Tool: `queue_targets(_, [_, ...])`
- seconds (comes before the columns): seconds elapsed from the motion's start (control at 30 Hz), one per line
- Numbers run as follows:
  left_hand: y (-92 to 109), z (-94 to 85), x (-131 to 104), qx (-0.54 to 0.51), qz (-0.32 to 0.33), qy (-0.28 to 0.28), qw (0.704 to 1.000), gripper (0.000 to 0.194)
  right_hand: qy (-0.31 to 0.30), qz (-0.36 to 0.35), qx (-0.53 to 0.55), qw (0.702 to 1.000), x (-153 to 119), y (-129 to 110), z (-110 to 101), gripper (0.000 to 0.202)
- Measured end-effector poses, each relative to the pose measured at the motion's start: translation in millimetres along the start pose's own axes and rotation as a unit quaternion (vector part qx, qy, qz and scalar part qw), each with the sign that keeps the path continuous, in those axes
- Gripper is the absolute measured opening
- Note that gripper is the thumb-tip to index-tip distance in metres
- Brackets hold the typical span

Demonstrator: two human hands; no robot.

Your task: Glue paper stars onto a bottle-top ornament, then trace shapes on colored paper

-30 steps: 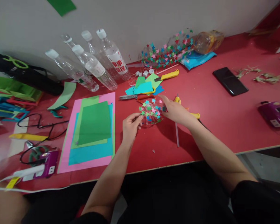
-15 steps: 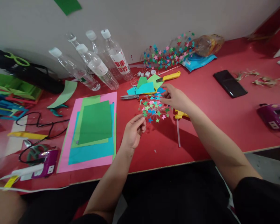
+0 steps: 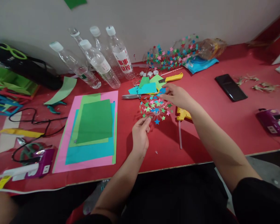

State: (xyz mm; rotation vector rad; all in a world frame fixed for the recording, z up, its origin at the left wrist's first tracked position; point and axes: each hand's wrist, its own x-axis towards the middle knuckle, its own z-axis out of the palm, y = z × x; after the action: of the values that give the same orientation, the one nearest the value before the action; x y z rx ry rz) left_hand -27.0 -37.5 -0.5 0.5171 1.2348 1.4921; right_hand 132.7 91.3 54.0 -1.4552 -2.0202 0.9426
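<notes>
A clear plastic piece dotted with colourful stars [image 3: 156,107] hangs over the table between my two hands. My left hand [image 3: 141,132] is closed, thumb against forefinger, at its lower left edge. At the upper right edge, my right hand [image 3: 178,97] grips it between thumb and fingers. Scissors [image 3: 132,96] with grey blades lie just behind, partly covered by blue and green paper scraps [image 3: 147,88]. To the right, under my right forearm, is a yellow glue gun [image 3: 182,114] with a clear glue stick. A yellow box cutter [image 3: 174,77] rests behind my right hand.
Stacked coloured paper [image 3: 95,123] lies at left, with several clear bottles [image 3: 104,67] behind it. Another star-covered plastic piece [image 3: 171,56] lies by the wall. A phone [image 3: 231,87] and a purple power socket [image 3: 274,121] are at right; cables [image 3: 46,123] run along the left.
My left hand has moved slightly right, and the star-covered piece has turned a little in my grip. My right hand keeps its hold. The view has shifted slightly.
</notes>
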Motion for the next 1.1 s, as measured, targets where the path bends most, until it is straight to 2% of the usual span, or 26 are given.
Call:
queue_targets(0.3, [-2.8, 7.0, 5.1, 0.007, 0.031, 0.029, 0.999, 0.02, 0.002, -0.002, -0.007, 1.0, 2.0, -0.3, 4.2, 0.043])
queue_targets(0.83, [-1.9, 8.4, 4.2, 0.012, 0.026, 0.021, 0.999, 0.017, 0.021, -0.015, -0.033, 0.999, 3.3, 11.3, 2.7, 0.052])
queue_targets(0.9, [-1.8, 7.3, 3.1, 0.008, 0.027, 0.012, 1.0, 0.021, 0.049, -0.039, -0.062, 0.996, 0.1, 9.3, 0.6, 0.048])
queue_targets(0.97, [-1.9, 6.3, 1.9, 0.004, 0.026, 0.002, 1.0, 0.026, 0.109, -0.087, -0.105, 0.985, -7.3, 3.3, -1.6, 0.039])
queue_targets(1.03, [-2.2, 5.9, 0.6, 0.002, 0.026, -0.005, 1.0, 0.025, 0.162, -0.157, -0.141, 0.964, -19.0, -5.6, -1.9, 0.027])
queue_targets(1.1, [-2.6, 6.5, -0.8, 0.002, 0.03, -0.01, 1.0, 0.023, 0.164, -0.246, -0.162, 0.941, -33.5, -14.7, 1.4, 0.019])
